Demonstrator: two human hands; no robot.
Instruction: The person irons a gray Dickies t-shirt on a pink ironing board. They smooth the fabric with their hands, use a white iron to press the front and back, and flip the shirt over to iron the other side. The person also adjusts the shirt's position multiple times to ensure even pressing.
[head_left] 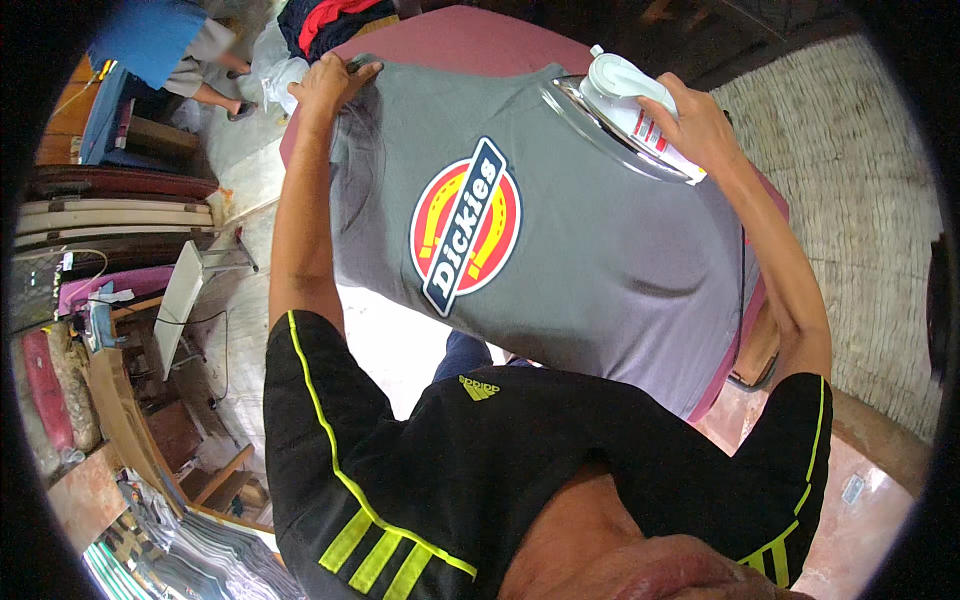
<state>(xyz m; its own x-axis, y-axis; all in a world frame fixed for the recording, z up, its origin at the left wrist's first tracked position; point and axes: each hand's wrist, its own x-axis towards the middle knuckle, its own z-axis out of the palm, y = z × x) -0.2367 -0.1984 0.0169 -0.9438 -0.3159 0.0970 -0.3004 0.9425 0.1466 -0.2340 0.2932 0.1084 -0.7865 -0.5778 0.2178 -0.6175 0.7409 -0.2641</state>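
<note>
A grey T-shirt (590,240) with a round red, yellow and dark blue print lies spread over a mauve-covered ironing board (480,38). At its far left corner my left hand (332,84) grips the cloth, thumb pointing right. My right hand (694,122) is wrapped round the handle of a white clothes iron (625,95) with a shiny metal rim. The iron rests on the far right part of the shirt, right of the print, its soleplate hidden against the cloth. Some creases show along the shirt's left side.
Dark and red folded clothes (325,22) lie beyond the board, beside a clear plastic bag (282,80). Another person (165,45) in blue is at the far left. A small white table (182,300) and stacked boards (115,215) stand left. A woven mat (840,200) covers the right.
</note>
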